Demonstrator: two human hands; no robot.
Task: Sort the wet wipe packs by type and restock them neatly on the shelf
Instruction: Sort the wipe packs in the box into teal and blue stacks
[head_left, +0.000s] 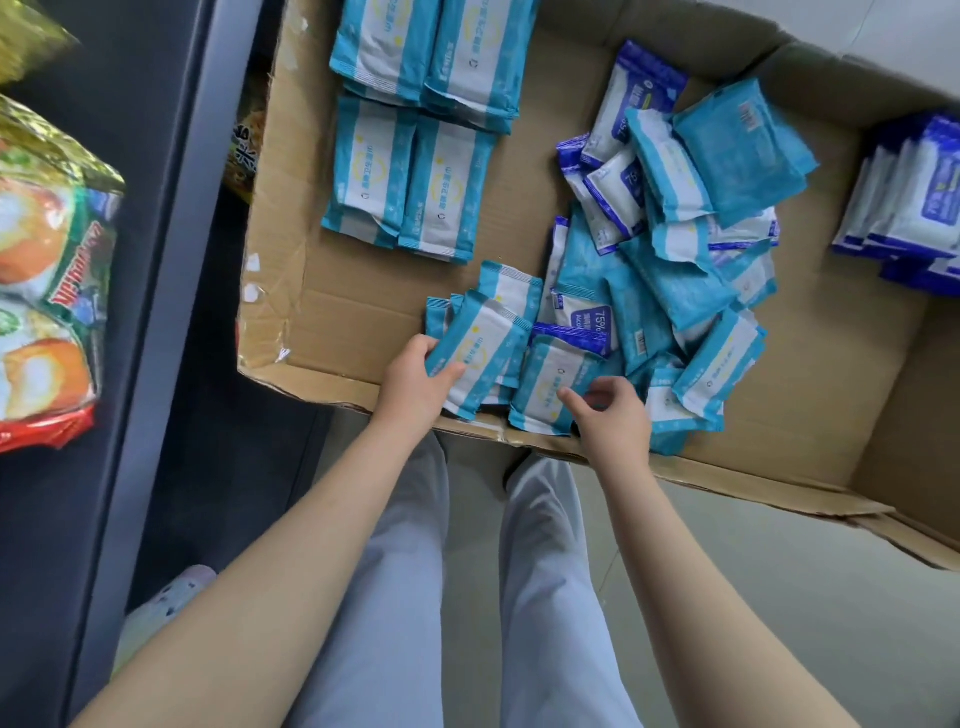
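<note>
Just inside rim (322, 378): packs (483, 353), left hand (415, 382)

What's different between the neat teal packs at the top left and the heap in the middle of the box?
The neat packs lie flat in rows; the heap is jumbled and overlapping. The neat packs are all teal; the heap mixes teal with dark-blue packs. Both sit in the cardboard box.
</note>
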